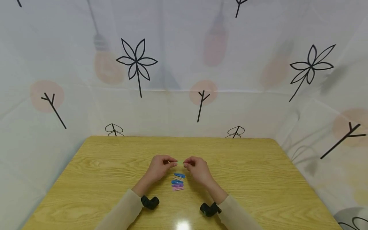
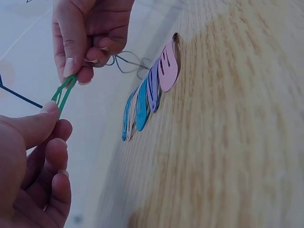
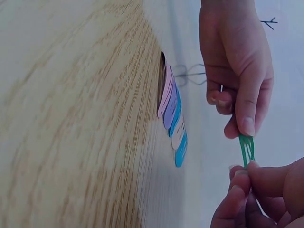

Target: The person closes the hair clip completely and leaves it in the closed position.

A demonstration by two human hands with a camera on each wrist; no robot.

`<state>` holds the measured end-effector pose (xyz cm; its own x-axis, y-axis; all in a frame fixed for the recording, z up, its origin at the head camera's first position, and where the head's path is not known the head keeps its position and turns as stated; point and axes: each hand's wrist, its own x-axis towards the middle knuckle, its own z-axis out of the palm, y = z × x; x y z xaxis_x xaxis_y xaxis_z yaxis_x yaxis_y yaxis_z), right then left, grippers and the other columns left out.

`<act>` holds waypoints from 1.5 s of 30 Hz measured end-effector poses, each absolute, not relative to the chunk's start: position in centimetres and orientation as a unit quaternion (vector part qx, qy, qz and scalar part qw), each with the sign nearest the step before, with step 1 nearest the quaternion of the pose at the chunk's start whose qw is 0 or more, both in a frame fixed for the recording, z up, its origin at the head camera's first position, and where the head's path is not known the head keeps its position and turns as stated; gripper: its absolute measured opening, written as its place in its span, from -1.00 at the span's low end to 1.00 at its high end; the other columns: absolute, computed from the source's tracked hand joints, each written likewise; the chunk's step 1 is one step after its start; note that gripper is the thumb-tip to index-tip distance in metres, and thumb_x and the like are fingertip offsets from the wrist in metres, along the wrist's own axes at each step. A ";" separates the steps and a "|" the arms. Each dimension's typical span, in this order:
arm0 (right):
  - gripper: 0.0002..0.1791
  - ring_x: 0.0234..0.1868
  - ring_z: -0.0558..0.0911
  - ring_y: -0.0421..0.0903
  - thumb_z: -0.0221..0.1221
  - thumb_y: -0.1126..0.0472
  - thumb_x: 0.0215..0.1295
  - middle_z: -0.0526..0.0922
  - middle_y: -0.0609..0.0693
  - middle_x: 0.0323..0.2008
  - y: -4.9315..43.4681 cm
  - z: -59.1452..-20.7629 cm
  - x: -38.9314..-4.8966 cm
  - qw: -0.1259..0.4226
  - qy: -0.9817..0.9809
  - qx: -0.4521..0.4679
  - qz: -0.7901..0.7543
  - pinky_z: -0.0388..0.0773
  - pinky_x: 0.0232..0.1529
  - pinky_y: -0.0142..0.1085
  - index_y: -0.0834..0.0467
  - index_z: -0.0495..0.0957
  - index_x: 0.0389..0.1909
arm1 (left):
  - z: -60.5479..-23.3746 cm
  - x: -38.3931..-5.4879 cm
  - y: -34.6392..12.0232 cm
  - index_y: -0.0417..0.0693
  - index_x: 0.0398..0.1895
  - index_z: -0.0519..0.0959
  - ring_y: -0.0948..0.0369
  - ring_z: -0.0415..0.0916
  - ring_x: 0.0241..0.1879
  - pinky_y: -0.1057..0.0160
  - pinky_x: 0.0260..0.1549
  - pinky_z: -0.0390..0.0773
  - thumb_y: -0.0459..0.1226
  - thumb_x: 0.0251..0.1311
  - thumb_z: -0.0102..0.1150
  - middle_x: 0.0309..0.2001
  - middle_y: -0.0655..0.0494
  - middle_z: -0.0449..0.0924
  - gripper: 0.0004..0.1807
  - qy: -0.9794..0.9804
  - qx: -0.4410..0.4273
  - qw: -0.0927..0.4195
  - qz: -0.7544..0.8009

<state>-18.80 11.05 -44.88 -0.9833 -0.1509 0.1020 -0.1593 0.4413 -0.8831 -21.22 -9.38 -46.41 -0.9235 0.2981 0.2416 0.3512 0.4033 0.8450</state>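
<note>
A green snap hair clip (image 1: 180, 162) is stretched between both hands above the table. My left hand (image 1: 158, 167) pinches one end of it between thumb and fingertips. The other end is pinched by my right hand (image 1: 199, 169). In the left wrist view, slots show in the green clip (image 2: 65, 92), held clear of the wood. Just nearer than the hands, several more snap clips lie in a column on the table: a blue clip (image 1: 179, 175) farthest away, then a pale clip (image 1: 178, 179), another blue clip (image 1: 177, 182), a purple clip (image 1: 177, 185) and a pink clip (image 1: 178, 188).
The wood-grain table (image 1: 100, 172) spreads out on both sides of the hands. A white cloth (image 1: 172, 108) printed with plants hangs behind its far edge and along the sides. A black camera (image 1: 150, 203) is on the left wrist, another black camera (image 1: 209, 210) on the right.
</note>
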 end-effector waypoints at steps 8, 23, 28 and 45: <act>-0.90 -0.36 0.58 -0.09 0.20 0.33 0.40 0.65 0.04 -0.34 10.9 -44.9 -18.6 0.012 -0.846 0.092 0.525 0.50 -0.39 -0.30 0.26 0.66 -0.18 | -46.5 -21.0 -9.4 -0.01 -0.25 0.77 0.20 0.59 -0.38 0.27 -0.39 0.55 -0.26 0.30 0.30 -0.34 0.21 0.70 -0.91 -0.833 -0.189 0.025 -0.519; -0.78 -0.33 0.63 0.03 0.17 0.33 0.43 0.63 0.04 -0.22 11.0 -45.3 -18.7 0.040 -0.837 0.096 0.537 0.53 -0.44 -0.32 0.25 0.60 0.03 | -46.6 -21.0 -9.4 -0.08 -0.25 0.74 0.23 0.49 -0.43 0.28 -0.44 0.49 -0.23 0.34 0.27 -0.38 0.23 0.65 -0.86 -0.830 -0.220 0.018 -0.512; -0.72 -0.29 0.66 0.01 0.12 0.34 0.46 0.65 0.07 -0.18 11.0 -45.3 -18.8 0.038 -0.832 0.123 0.540 0.57 -0.37 -0.33 0.29 0.59 0.12 | -46.4 -21.0 -9.3 -0.14 -0.23 0.74 0.23 0.51 -0.44 0.28 -0.45 0.51 -0.23 0.33 0.27 -0.39 0.24 0.65 -0.84 -0.828 -0.215 0.012 -0.518; -0.71 -0.30 0.59 -0.08 0.23 0.27 0.39 0.67 0.03 -0.17 11.0 -45.2 -18.7 0.037 -0.830 0.116 0.545 0.52 -0.44 -0.35 0.27 0.63 0.07 | -46.2 -20.9 -9.3 -0.08 -0.26 0.76 0.22 0.49 -0.51 0.29 -0.54 0.48 -0.21 0.31 0.30 -0.42 0.18 0.68 -0.86 -0.815 -0.210 0.005 -0.540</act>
<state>-18.67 10.97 -45.21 -0.9702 -0.1532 0.1879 -0.2333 0.3793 -0.8954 -20.87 -9.33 -46.22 -0.9119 0.3369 0.2344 0.3474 0.3295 0.8779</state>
